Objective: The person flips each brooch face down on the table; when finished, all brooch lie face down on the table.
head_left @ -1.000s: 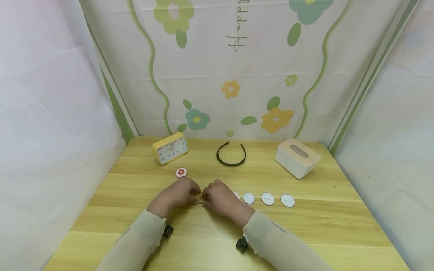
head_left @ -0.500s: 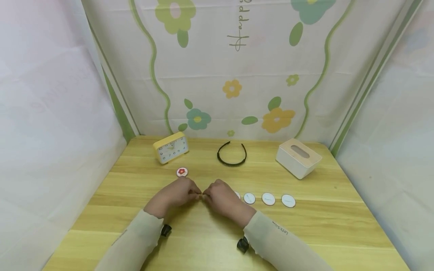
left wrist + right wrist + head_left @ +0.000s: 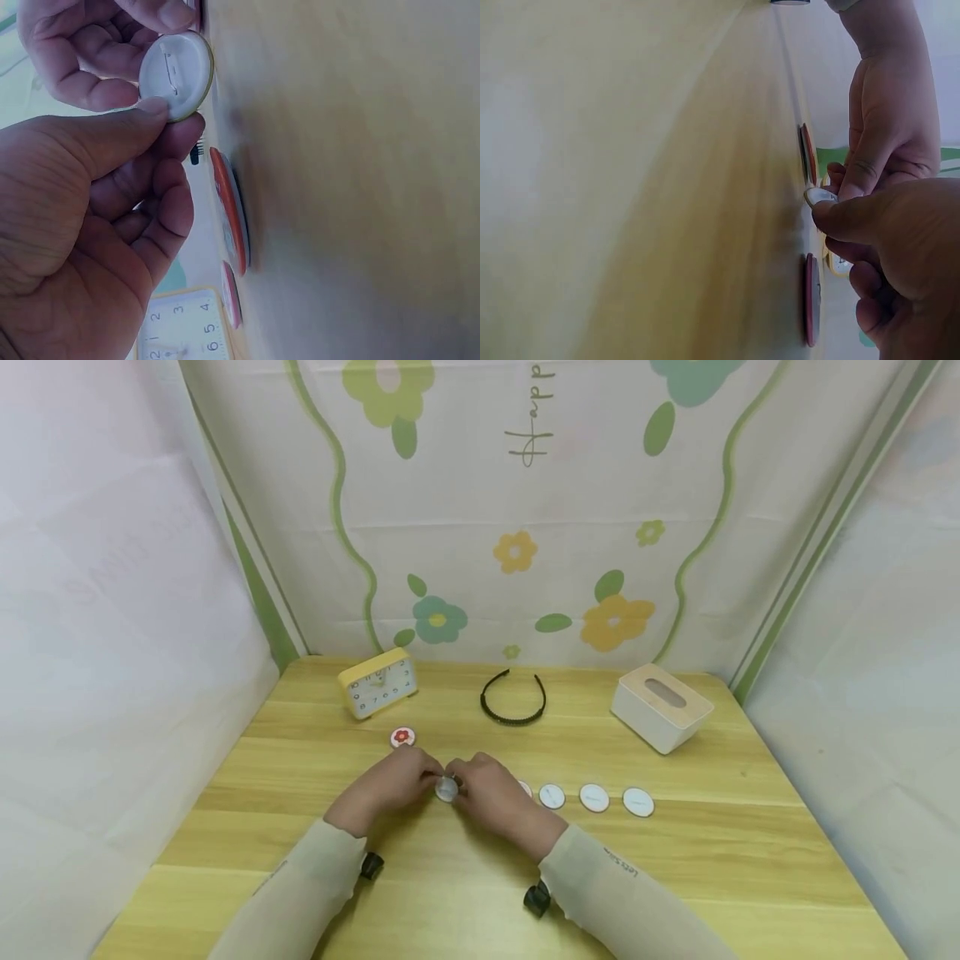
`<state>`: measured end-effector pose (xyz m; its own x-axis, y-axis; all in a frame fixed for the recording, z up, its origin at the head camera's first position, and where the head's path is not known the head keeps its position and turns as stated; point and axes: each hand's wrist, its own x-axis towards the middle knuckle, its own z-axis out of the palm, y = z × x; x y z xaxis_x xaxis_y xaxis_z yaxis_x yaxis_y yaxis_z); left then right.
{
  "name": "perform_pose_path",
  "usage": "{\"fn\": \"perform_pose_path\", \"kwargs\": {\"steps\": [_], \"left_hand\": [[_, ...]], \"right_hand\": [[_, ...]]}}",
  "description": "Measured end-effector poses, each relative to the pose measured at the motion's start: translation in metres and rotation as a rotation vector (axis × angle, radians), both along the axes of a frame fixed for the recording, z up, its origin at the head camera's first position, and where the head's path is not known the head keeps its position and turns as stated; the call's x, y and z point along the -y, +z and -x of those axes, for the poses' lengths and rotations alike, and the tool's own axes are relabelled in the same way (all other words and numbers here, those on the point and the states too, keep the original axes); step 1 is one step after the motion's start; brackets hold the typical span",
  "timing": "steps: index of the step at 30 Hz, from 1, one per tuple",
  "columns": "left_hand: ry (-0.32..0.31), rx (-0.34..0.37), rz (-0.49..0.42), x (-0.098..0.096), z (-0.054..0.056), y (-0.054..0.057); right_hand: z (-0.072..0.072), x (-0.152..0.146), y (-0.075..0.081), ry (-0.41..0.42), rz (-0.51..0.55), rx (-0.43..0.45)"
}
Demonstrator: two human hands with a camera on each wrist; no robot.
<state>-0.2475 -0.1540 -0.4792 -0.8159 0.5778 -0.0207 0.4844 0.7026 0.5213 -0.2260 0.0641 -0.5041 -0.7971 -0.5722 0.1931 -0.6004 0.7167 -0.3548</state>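
Observation:
Both hands meet over the table around a round pin badge point(image 3: 177, 75), its white back with the metal safety pin facing up towards me. My left hand point(image 3: 393, 779) pinches its edge between thumb and index finger. From the other side my right hand point(image 3: 487, 789) pinches it too, as the right wrist view shows with the badge point(image 3: 821, 196) at the thumb tip. A badge with an orange rim point(image 3: 230, 210) lies on the table beside my left hand, which hides it in the head view. Beyond that is a badge with a red flower point(image 3: 402, 737).
Right of my hands, several badges point(image 3: 594, 797) lie white side up in a row, one partly covered by my right hand. Further back stand a yellow alarm clock point(image 3: 378, 683), a black headband point(image 3: 513, 720) and a tissue box point(image 3: 660, 708) on the wooden table point(image 3: 465, 893).
The badge has been turned over between the fingers: its yellow, patterned side showed first, then its edge, and now its white back. Both hands have stayed in nearly the same place.

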Motion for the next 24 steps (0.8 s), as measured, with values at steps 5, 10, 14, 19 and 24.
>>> {"fn": "perform_pose_path", "kwargs": {"steps": [5,10,14,19,24], "left_hand": [[0.059,0.04,-0.024,-0.0023,-0.0012,-0.0017],[0.074,0.074,-0.01,-0.0037,-0.0025,-0.005],[0.047,0.068,0.021,-0.0049,-0.0016,-0.0068],[0.025,0.083,0.031,-0.0048,-0.002,-0.0059],[0.005,0.083,0.039,-0.0045,-0.0025,-0.0051]], "right_hand": [[-0.0003,-0.0004,-0.0007,-0.007,-0.015,-0.007],[0.0006,-0.0011,-0.0011,-0.013,-0.034,-0.007],[0.0025,-0.0015,-0.0018,0.006,-0.05,-0.001],[0.0039,-0.0021,-0.0033,0.035,-0.071,-0.006],[0.0029,-0.0031,-0.0022,0.058,-0.091,-0.022]]}}
